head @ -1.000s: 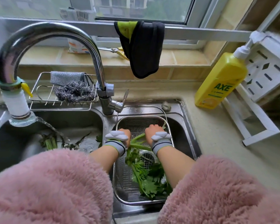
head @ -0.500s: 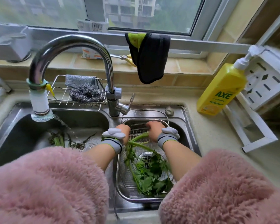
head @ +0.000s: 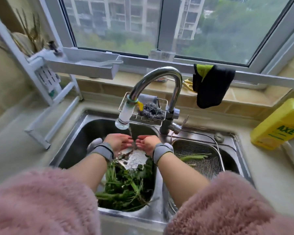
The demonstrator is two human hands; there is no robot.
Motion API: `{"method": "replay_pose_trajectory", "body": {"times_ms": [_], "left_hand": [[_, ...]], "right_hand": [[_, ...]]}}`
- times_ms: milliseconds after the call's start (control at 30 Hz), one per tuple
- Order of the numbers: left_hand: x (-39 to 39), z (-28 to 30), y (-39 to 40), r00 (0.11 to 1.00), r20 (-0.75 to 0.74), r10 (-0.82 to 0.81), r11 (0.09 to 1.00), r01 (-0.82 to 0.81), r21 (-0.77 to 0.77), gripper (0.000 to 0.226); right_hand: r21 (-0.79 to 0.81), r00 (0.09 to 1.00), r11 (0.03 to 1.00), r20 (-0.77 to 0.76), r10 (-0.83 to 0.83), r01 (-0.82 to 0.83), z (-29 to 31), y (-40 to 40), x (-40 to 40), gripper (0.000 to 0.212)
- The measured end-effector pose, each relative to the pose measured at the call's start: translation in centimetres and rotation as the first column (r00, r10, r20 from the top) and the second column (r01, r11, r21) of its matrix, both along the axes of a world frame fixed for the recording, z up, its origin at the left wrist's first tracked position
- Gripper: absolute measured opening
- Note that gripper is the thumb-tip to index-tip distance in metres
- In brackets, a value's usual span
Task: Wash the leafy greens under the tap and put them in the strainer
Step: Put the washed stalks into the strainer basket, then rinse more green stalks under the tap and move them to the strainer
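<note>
My two hands are out under the running water, and both are loose and holding nothing. The left hand [head: 120, 141] has its fingers [head: 128, 143] spread and relaxed, tips aimed toward the stream; the right hand [head: 147, 143] mirrors it, palm turned inward, fingers gently bent. One thin stream of water [head: 131, 133] drops between the two sets of fingertips, which sit close together but apart.

Straight above the fingers is the tap [head: 159, 77], a single curved chrome spout ending in a clear filter tip [head: 124, 118]. Directly below and nearer me than the fingers, in the left sink basin [head: 85, 133], lies one heap of leafy greens [head: 126, 184], with splashing water hitting its far end just under my palms.

To the right of my right hand sits one metal mesh strainer [head: 202, 165] in the second basin. I count a few green stems [head: 193, 157] lying across it, just beside my right wrist.

Each wrist carries one grey band [head: 103, 150], two in all, and behind them two fluffy pink sleeves [head: 41, 200].

Beyond the fingers, behind the tap, one wire rack [head: 153, 120] holds one steel scourer [head: 152, 111]. Farther right, one dark cloth [head: 212, 85] hangs from the window rail, and one yellow soap bottle [head: 278, 124] stands on the counter, well apart from my hands.
</note>
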State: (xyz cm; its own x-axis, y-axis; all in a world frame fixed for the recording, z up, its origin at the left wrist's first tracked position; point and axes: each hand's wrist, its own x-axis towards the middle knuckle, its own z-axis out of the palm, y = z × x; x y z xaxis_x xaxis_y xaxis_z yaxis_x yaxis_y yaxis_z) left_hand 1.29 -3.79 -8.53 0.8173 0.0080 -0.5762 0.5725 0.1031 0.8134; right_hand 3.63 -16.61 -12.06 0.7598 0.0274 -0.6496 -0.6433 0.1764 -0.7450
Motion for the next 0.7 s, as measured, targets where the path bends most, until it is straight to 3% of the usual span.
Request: {"method": "replay_pose_trajectory", "body": {"times_ms": [100, 233, 333, 500, 600, 700], "left_hand": [[1.5, 1.3, 0.7, 1.000, 0.009, 0.028, 0.966, -0.024, -0.257, 0.018], [2.5, 1.3, 0.9, 0.992, -0.029, -0.121, 0.930, 0.103, -0.352, 0.023], [2.4, 1.1, 1.0, 0.964, -0.056, -0.259, 0.922, 0.230, -0.311, 0.012], [3.3, 1.2, 1.9, 0.944, -0.045, -0.326, 0.936, 0.316, -0.153, 0.009], [3.4, 1.5, 2.2, 0.939, -0.030, -0.342, 0.935, 0.337, -0.114, 0.018], [3.6, 1.5, 2.6, 0.943, 0.017, -0.332, 0.943, 0.332, 0.028, 0.008]], "right_hand": [[0.024, 0.994, 0.996, -0.063, -0.085, 0.086, -1.1, 1.6, 0.4, 0.038], [-0.068, 0.985, 0.990, -0.111, -0.133, 0.126, -2.1, 0.9, 0.1, 0.041], [-0.060, 0.963, 0.974, -0.148, -0.226, 0.220, -2.2, 1.0, 0.0, 0.041], [-0.137, 0.945, 0.956, -0.165, -0.281, 0.260, -2.3, 1.0, -0.4, 0.039], [-0.103, 0.942, 0.955, -0.162, -0.292, 0.279, -1.4, 1.7, -0.9, 0.040], [-0.061, 0.948, 0.962, -0.166, -0.272, 0.266, -0.9, 2.3, -1.2, 0.039]]}}
